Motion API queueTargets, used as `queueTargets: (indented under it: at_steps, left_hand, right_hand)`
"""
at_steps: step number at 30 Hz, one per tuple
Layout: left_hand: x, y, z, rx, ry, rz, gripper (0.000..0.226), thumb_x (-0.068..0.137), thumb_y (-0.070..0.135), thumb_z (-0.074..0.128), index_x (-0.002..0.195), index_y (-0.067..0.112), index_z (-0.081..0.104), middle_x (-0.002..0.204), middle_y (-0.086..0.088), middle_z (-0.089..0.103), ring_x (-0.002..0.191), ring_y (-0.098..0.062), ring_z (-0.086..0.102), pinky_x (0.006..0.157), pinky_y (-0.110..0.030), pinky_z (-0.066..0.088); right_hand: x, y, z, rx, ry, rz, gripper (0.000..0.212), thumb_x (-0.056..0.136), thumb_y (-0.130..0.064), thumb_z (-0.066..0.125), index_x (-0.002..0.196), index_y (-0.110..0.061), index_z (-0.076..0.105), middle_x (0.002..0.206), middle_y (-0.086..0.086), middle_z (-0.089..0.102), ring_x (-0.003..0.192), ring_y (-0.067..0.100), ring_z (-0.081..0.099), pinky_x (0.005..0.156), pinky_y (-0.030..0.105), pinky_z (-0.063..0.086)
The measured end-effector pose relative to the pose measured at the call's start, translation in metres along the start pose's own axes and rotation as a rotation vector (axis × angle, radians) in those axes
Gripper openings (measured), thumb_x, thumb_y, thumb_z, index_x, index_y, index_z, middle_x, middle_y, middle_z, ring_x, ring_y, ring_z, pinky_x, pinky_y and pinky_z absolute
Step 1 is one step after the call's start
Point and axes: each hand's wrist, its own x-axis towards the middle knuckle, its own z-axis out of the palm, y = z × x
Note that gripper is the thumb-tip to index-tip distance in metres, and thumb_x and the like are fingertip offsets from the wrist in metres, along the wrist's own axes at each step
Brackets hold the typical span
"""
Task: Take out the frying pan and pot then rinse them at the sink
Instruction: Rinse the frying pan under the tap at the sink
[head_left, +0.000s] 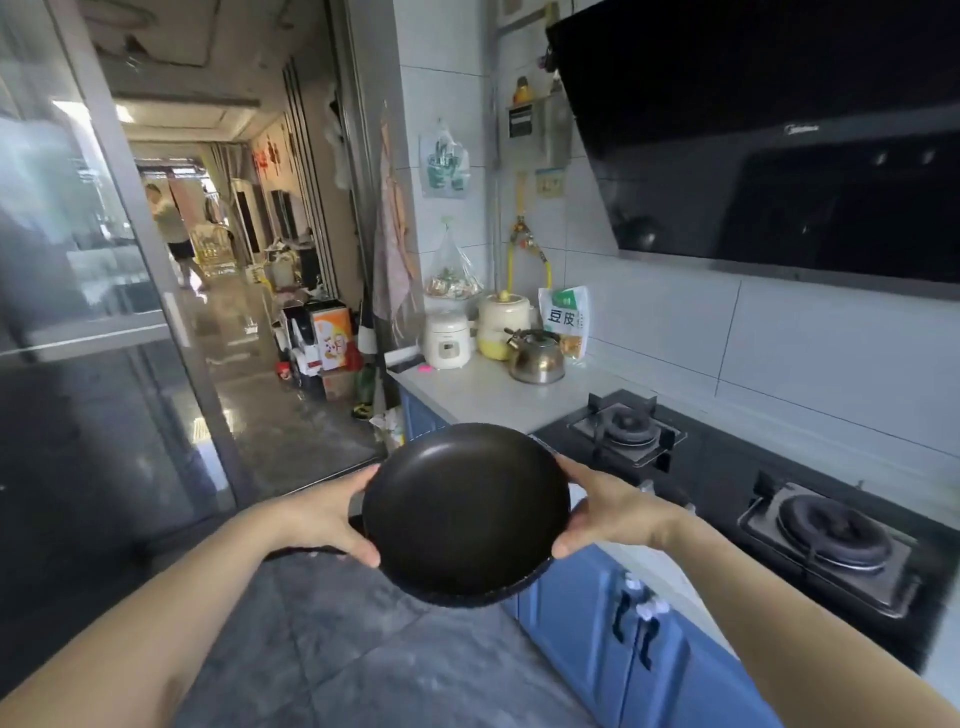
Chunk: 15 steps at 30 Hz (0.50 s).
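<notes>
Both hands clasp the round, black, non-stick frying pan (465, 512) by its rim, one on each side. The left hand (332, 519) curls its fingers over the left edge with the thumb along the near rim; the right hand (605, 512) mirrors it on the right edge, thumb low and fingers wrapped behind. So each grip is pressed around the pan's rim, not spread. The pan is held in the air in front of the person, tilted so that its dark inside faces the camera (its handle cannot be made out), above the grey tiled floor (363, 649) and just beside the blue cabinet doors (587, 618). To the right lies a black gas hob (727, 493) with two burners, set in the pale surface (483, 395). At the far end of that surface stand a steel kettle (536, 357), a white rice cooker (448, 340) and a cream-and-yellow appliance (503, 325). A black range hood (779, 156) hangs above.
</notes>
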Motion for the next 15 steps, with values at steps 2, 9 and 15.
queueTargets:
  at_steps: [2, 9, 15]
  left_hand:
    - [0.05, 0.015, -0.011, 0.02, -0.009, 0.011, 0.14, 0.045, 0.042, 0.096, 0.154, 0.042, 0.007, 0.152, 0.021, 0.027, 0.136, -0.005, 0.034, 0.115, -0.029, 0.029]
    - [0.205, 0.044, -0.054, 0.006, -0.083, 0.065, 0.125, 0.053, 0.036, 0.094, 0.15, 0.044, 0.015, 0.146, 0.025, 0.035, 0.139, -0.002, 0.026, 0.108, -0.017, 0.025]
    - [0.342, 0.028, -0.095, 0.073, -0.089, 0.066, 0.142, 0.027, 0.065, 0.09, 0.148, 0.05, 0.017, 0.152, 0.024, 0.031, 0.142, -0.005, 0.026, 0.119, -0.038, 0.023]
  right_hand:
    - [0.027, 0.015, -0.038, -0.02, 0.004, 0.004, 0.113, 0.06, -0.018, 0.091, 0.149, -0.042, 0.025, 0.138, -0.013, 0.053, 0.102, 0.017, 0.069, 0.104, 0.042, 0.046]
    - [0.126, 0.051, -0.138, -0.021, -0.015, 0.032, 0.099, 0.064, -0.02, 0.089, 0.142, -0.044, 0.033, 0.132, -0.014, 0.057, 0.12, 0.011, 0.057, 0.109, 0.038, 0.042]
    - [0.233, 0.102, -0.193, -0.07, 0.057, 0.143, 0.113, 0.053, -0.034, 0.093, 0.144, -0.047, 0.028, 0.127, -0.019, 0.059, 0.116, 0.012, 0.06, 0.112, 0.042, 0.038]
